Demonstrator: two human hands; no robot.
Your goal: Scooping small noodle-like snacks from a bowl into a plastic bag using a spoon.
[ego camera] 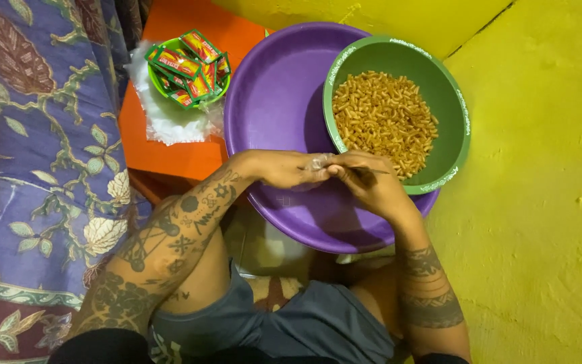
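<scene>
A small clear plastic bag (318, 162) is pinched between the left hand (289, 168) and the right hand (365, 180), fingers closed on it, over the purple basin (271, 101). The green bowl of snack pieces (385, 121) lies just beyond, nearer the right hand.

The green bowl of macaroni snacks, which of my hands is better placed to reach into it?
The right hand. It lies at the rim of the green bowl, beside the snacks. The left hand sits farther over the purple basin, pinching a small clear plastic bag.
</scene>
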